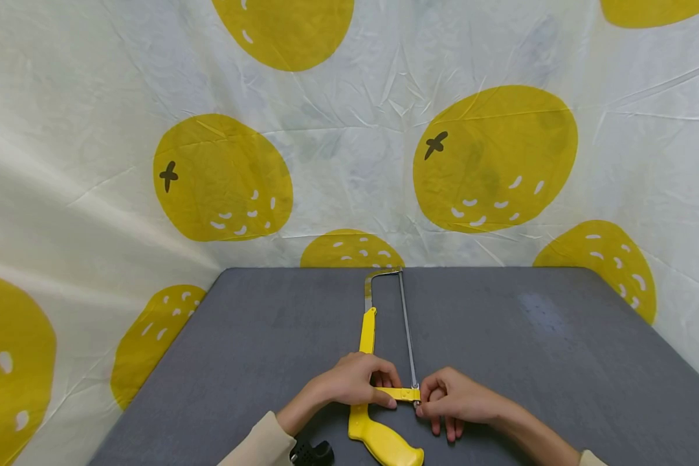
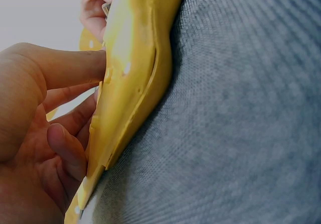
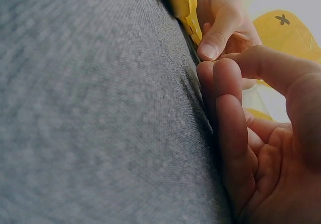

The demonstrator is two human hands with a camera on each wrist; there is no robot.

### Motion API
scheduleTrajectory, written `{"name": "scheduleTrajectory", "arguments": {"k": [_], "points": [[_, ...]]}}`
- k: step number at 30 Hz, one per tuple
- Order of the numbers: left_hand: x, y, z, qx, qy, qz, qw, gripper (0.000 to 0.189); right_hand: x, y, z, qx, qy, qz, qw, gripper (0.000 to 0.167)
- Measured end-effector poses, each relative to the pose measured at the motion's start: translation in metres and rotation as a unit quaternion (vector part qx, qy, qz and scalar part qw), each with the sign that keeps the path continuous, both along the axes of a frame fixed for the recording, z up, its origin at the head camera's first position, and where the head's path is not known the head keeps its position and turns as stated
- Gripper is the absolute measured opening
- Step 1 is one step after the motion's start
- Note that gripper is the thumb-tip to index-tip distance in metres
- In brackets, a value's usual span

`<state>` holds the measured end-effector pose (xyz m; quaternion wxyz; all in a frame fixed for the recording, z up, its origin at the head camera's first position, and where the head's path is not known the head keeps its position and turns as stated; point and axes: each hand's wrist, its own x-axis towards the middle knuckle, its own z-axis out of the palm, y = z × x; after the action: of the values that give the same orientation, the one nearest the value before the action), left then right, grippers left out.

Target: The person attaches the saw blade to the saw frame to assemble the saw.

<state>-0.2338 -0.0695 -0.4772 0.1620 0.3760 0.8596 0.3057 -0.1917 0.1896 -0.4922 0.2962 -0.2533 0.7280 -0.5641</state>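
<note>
A yellow hacksaw (image 1: 387,443) lies flat on the dark grey table, handle towards me, with its thin metal blade (image 1: 408,323) on the right side. My left hand (image 1: 358,382) holds the yellow crossbar (image 1: 404,393) between thumb and fingers, at the blade's near end. Just right of that, my right hand (image 1: 457,398) pinches at a small metal fitting (image 1: 416,404) where blade and crossbar meet. Fingertips mostly cover this fitting. In the left wrist view the yellow handle (image 2: 135,58) fills the middle; in the right wrist view the curled right fingers (image 3: 230,78) meet beside the left thumb.
The grey table (image 1: 530,323) reaches back to a pale sheet (image 1: 349,168) printed with yellow fruit, which also hangs along the left. A small black object (image 1: 313,453) shows by the left wrist.
</note>
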Motion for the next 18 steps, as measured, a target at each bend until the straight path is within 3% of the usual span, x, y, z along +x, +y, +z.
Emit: {"name": "scheduleTrajectory", "arguments": {"k": [18], "points": [[-0.0016,0.0018,0.0008,0.008,-0.010,0.000,0.9999,0.013,-0.0032,0.0008,0.0025,0.009,-0.003,-0.013,0.9999,0.034]]}}
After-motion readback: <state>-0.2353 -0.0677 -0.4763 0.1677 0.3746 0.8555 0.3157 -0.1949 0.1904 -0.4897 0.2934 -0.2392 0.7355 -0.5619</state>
